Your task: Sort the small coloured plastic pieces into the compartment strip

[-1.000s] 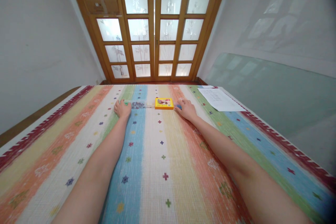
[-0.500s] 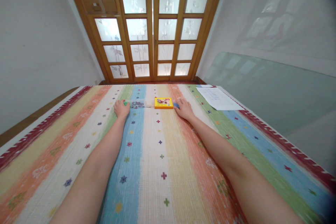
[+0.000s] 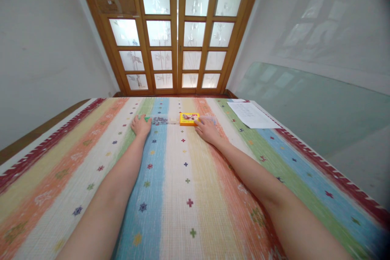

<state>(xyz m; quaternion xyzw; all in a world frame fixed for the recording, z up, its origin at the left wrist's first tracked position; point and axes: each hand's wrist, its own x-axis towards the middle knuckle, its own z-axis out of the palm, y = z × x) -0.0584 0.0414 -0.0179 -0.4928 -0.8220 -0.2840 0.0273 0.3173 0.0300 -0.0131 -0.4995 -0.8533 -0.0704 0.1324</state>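
A small yellow box (image 3: 189, 118) lies far out on the striped cloth (image 3: 183, 195). To its left lies a clear pack (image 3: 161, 120) with a green end (image 3: 147, 119). My left hand (image 3: 140, 126) rests on the cloth, fingers curled at that green end. My right hand (image 3: 206, 129) lies flat with fingers stretched, fingertips touching the box's right edge. Something pale and see-through (image 3: 211, 118) shows just beyond the right hand's fingers. Both forearms reach forward across the cloth.
A printed white sheet (image 3: 251, 114) lies on the cloth at the far right. A glass pane (image 3: 319, 109) leans along the right wall. Wooden doors with frosted panes (image 3: 178, 32) stand behind the surface. The left edge drops beside a white wall.
My right hand has slid left and now touches the yellow box. A small blue thing seen near it earlier no longer shows. The left hand has stayed in place.
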